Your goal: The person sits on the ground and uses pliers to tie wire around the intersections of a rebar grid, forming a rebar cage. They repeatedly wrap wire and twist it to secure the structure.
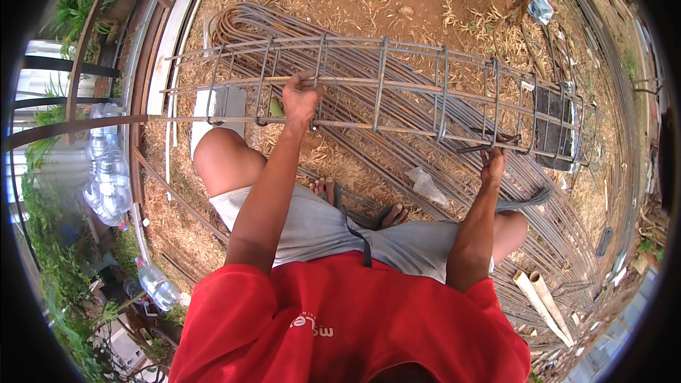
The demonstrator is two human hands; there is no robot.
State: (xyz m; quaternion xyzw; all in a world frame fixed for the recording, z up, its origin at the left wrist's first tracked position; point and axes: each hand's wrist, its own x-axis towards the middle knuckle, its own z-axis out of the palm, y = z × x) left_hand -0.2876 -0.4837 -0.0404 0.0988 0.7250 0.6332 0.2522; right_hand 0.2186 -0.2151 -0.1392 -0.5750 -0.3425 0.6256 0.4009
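A long rebar cage (411, 87) stretches across in front of me, made of lengthwise steel bars with square stirrups around them. My left hand (303, 99) is closed around a stirrup (320, 64) left of the cage's middle, by the near bars. Toward the right end, my right hand (494, 164) is closed at the near bottom bar. It grips a dark pincer-like metal tool (477, 147), whose two arms spread to the left; the fingers hide part of it.
Under the cage lie many bent rebars (248, 25) on straw-covered soil. A dark block (553, 124) supports the right end, a pale block (228, 105) the left. A plastic scrap (427, 186), wire bundle (526, 200) and pale tubes (543, 305) lie nearby. Plastic bottles (108, 170) are left.
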